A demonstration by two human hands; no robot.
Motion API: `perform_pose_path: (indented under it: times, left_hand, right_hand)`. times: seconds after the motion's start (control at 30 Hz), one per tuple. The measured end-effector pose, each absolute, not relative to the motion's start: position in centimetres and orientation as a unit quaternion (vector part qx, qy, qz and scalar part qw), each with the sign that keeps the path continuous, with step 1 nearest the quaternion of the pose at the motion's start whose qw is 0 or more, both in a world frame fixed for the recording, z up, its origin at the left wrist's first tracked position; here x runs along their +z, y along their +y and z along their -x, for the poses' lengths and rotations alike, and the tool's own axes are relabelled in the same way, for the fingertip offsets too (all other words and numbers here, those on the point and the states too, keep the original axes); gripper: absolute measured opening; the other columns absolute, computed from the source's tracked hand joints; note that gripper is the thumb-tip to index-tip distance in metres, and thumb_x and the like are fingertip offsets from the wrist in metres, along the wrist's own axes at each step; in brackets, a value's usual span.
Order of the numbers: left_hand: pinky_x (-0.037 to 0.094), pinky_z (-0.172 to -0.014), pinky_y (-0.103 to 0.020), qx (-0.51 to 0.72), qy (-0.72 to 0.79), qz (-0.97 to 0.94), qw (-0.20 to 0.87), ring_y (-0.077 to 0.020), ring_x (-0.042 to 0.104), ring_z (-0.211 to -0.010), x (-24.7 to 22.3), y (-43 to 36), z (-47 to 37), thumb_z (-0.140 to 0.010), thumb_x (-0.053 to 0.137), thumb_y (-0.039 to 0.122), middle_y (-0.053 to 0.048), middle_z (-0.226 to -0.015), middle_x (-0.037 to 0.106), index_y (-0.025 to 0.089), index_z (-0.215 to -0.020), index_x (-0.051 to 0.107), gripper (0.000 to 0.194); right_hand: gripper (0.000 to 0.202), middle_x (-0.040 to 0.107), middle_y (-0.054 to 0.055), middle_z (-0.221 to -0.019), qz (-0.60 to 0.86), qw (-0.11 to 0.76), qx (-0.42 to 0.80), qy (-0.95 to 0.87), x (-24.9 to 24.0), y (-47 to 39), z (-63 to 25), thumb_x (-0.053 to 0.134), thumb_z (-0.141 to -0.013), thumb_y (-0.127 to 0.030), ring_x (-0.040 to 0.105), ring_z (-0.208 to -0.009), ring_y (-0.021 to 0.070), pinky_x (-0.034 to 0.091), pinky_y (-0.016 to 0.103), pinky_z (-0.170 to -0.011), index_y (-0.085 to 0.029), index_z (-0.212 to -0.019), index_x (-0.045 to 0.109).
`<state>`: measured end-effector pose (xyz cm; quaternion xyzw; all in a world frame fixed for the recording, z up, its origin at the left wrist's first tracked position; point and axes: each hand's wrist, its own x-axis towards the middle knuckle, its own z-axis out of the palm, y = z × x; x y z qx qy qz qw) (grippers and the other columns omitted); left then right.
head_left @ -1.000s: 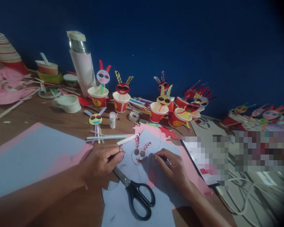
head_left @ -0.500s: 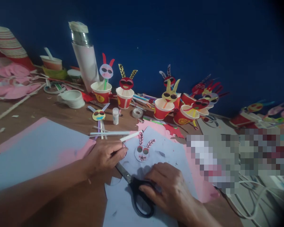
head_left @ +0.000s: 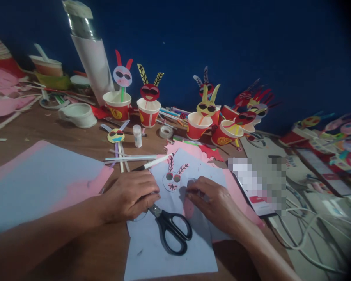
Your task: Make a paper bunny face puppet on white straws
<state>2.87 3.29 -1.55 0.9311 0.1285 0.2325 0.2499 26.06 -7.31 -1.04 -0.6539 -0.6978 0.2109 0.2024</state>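
Note:
My left hand (head_left: 131,193) is closed, its thumb pressed to the fingers beside the scissor blades; whatever it pinches is hidden. My right hand (head_left: 212,197) bends over the paper, thumb and fingers together on something I cannot make out. Between and below the hands, black-handled scissors (head_left: 163,220) lie on a pale sheet (head_left: 152,257), with neither hand in the handles. A round paper face (head_left: 172,186) with leaf-marked ears, dark eyes and a red mouth lies just above, between both hands. A white pen (head_left: 158,160) rests behind my left hand.
Red paper cups (head_left: 149,113) with paper faces on sticks line the back. Nearer are a yellow paper face (head_left: 116,136), a small clear bottle (head_left: 137,136) and a tape roll (head_left: 165,132). Pink-edged paper (head_left: 46,175) lies left; a phone (head_left: 260,205) and white cables (head_left: 307,246) lie right.
My right hand has left the scissor handles and moved up and right over the paper. The scissors now lie flat on the sheet. The view has shifted slightly.

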Motion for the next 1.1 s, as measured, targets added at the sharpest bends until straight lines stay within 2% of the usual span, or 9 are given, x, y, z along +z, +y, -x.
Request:
perform_pose_path:
  times: [0.23,0.4,0.57,0.8,0.93,1.1]
  left_hand:
    - [0.044,-0.075,-0.031,0.225,0.086,-0.949,0.204,-0.0182,0.052,-0.085,-1.5,3.2,-3.1,-0.083,0.050,0.017,-0.007,-0.089,0.065,0.015,-0.083,0.063,0.013]
    - [0.044,-0.081,-0.035,0.229,0.088,-0.956,0.160,-0.0207,0.051,-0.093,-1.8,3.3,-3.2,-0.082,0.051,0.014,-0.008,-0.099,0.064,0.015,-0.090,0.063,0.014]
    - [0.043,-0.083,-0.037,0.218,0.090,-0.963,0.131,-0.0228,0.049,-0.098,-2.3,3.3,-3.4,-0.083,0.051,0.015,-0.009,-0.105,0.063,0.014,-0.098,0.061,0.018]
    - [0.043,-0.084,-0.038,0.219,0.105,-0.961,0.132,-0.0225,0.048,-0.100,-2.5,3.3,-3.4,-0.083,0.050,0.016,-0.010,-0.105,0.062,0.014,-0.098,0.061,0.018]
    - [0.043,-0.085,-0.038,0.214,0.110,-0.961,0.136,-0.0226,0.048,-0.101,-2.5,3.2,-3.4,-0.083,0.050,0.016,-0.009,-0.106,0.061,0.014,-0.100,0.061,0.020]
    - [0.043,-0.085,-0.038,0.211,0.115,-0.961,0.137,-0.0226,0.048,-0.100,-2.8,3.2,-3.3,-0.083,0.051,0.017,-0.009,-0.106,0.061,0.014,-0.099,0.061,0.019]
  right_hand:
    - [0.006,0.061,0.001,-0.084,0.684,0.128,0.197,-0.691,0.0,-7.4,-25.6,0.059,-0.079,-0.022,0.056,-0.078,0.0165,0.040,0.028,-0.067,-0.022,-0.085,0.060]
    - [0.012,0.061,0.002,-0.083,0.708,0.073,0.173,-0.681,0.4,-7.7,-25.2,0.066,-0.072,-0.024,0.056,-0.076,0.0190,0.039,0.029,-0.067,-0.021,-0.082,0.060]
    - [0.004,0.063,0.002,-0.080,0.702,0.053,0.187,-0.685,0.1,-7.9,-24.7,0.062,-0.076,-0.025,0.057,-0.073,0.0182,0.038,0.029,-0.066,-0.021,-0.078,0.061]
    - [0.007,0.062,-0.002,-0.071,0.716,0.104,0.229,-0.651,0.5,-7.6,-25.5,0.057,-0.077,-0.026,0.054,-0.063,0.0141,0.034,0.024,-0.057,-0.022,-0.072,0.056]
    - [0.010,0.058,-0.004,-0.063,0.716,0.175,0.272,-0.618,0.4,-7.3,-26.5,0.051,-0.080,-0.026,0.051,-0.059,0.0121,0.034,0.023,-0.055,-0.022,-0.071,0.050]
    - [0.007,0.054,-0.005,-0.062,0.722,0.272,0.318,-0.551,0.0,-7.0,-27.6,0.049,-0.081,-0.028,0.047,-0.055,0.0112,0.034,0.021,-0.050,-0.022,-0.085,0.050]
